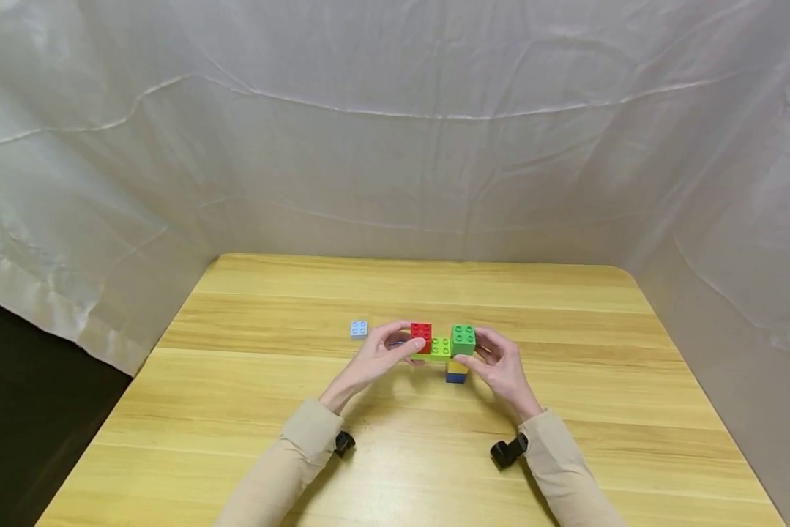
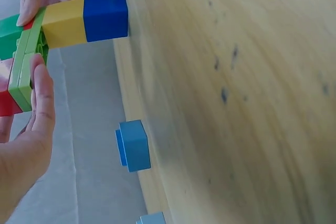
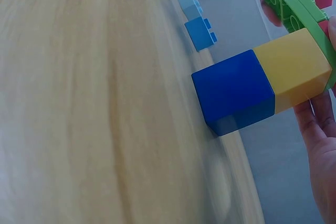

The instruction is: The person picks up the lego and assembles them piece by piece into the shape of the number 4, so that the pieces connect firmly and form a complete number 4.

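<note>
A build of toy bricks stands between my hands. Its lime-green pieces [image 1: 441,347] form a long bar, with a red brick [image 1: 421,333] on the left end and a green brick [image 1: 463,339] on the right end. Under the right end hang a yellow brick [image 3: 292,66] and a dark blue brick [image 3: 233,93]. My left hand [image 1: 378,359] grips the left end, thumb on the red brick and fingertips beneath the bar. With thumb and fingers, my right hand [image 1: 502,366] pinches the right end at the green brick. A bit of red shows beneath that brick in the left wrist view.
On the wooden table [image 1: 236,410], a light blue brick [image 1: 359,329] lies left of my left hand. A darker blue brick [image 2: 135,145] is near it, mostly hidden behind that hand in the head view. Pale sheeting [image 1: 395,183] surrounds the table's back and sides.
</note>
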A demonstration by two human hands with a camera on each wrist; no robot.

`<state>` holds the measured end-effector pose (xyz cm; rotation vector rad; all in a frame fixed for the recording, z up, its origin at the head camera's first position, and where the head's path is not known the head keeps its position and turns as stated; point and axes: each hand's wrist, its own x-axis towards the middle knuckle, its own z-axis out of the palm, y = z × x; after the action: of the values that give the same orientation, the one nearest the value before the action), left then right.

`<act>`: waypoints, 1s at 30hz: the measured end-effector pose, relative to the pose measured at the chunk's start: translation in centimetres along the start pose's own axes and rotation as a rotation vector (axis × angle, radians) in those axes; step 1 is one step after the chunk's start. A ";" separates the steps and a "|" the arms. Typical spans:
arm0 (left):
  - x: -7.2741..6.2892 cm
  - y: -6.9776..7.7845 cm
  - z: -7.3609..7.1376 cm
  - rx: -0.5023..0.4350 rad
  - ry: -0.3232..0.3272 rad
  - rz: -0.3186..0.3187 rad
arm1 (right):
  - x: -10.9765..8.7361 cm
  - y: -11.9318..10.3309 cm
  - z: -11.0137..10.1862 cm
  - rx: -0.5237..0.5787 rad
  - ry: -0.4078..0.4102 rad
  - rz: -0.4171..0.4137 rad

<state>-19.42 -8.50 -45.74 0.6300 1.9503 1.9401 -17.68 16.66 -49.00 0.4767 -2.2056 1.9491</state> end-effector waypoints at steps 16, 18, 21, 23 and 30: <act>0.3 -0.2 -1.7 0.170 0.006 -0.047 | 0.0 0.2 -0.8 0.030 -0.005 0.029; 0.4 -0.4 -2.2 0.233 0.050 -0.020 | 0.0 0.1 -1.0 0.035 0.003 0.033; 0.7 -0.5 -2.9 0.323 0.103 0.021 | 0.0 0.1 -1.3 0.035 0.003 0.033; 0.9 -0.7 -3.3 0.379 0.117 0.033 | 0.0 0.2 -1.3 0.037 0.002 0.032; 1.9 -1.7 -4.3 0.523 0.089 -0.034 | 0.1 0.3 -1.2 0.051 -0.002 0.017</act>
<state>-23.41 -11.11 -47.12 0.6361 2.5284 1.4544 -17.99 17.84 -49.13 0.4686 -2.1733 2.0182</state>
